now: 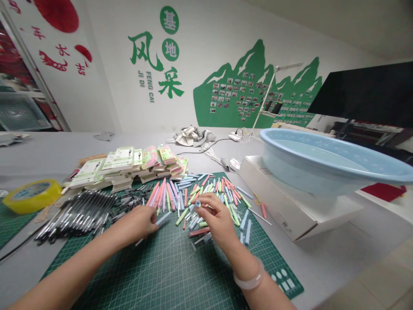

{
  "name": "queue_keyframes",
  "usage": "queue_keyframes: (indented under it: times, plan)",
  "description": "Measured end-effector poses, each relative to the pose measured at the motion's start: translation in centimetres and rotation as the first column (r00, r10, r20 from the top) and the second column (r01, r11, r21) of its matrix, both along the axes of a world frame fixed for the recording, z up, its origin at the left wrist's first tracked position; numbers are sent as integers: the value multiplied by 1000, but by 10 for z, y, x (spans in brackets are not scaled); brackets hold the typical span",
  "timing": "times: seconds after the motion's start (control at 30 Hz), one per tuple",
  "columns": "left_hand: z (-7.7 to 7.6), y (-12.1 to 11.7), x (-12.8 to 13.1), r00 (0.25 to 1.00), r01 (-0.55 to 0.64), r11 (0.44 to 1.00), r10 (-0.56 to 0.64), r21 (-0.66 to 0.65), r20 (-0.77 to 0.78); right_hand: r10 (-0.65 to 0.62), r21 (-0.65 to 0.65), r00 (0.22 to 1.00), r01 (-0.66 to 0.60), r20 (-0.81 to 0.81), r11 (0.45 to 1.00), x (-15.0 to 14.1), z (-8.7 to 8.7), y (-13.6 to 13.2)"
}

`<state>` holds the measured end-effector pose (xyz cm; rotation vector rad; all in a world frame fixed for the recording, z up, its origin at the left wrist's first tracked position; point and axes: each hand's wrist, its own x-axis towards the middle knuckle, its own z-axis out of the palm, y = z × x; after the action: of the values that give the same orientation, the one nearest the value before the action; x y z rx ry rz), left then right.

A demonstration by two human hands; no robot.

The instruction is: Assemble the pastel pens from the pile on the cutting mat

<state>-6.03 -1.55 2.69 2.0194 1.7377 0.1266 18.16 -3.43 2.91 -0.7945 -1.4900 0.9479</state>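
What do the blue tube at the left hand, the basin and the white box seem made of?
Blue tube: probably plastic, semi-matte, judging by its smooth, pale surface; blur leaves this open.
Basin: likely molded plastic, lightly glossy, with soft highlights along its rounded rim.
White box: apparently cardboard, matte, with flat panels and creased edges.

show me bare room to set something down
Bare: the cutting mat, near middle, between left forearm and right forearm; gray table between mat and white box's near corner. Crowded: mat's far end, under colored pen parts.
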Motion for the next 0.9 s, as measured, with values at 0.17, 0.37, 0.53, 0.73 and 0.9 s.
queue_keyframes:
  times: [0.17,0.37,0.53,0.73,0.9]
  plan:
    - [42,-5,16,756,91,991,-7,-95,654,-65,170,985,37,158,985,-1,3,-6]
    - [71,-23,32,485,46,994,-110,101,867,-110,271,966,44,232,962,0,2,-7]
    - [69,-30,41,454,-40,976,-171,212,874,-116,279,967,50,228,959,0,3,-6]
    - [66,-31,52,477,-18,948,-271,318,836,-114,221,968,63,223,973,-1,4,-6]
    - [67,-27,58,648,34,915,-327,402,688,-98,200,966,49,240,979,-2,2,-5]
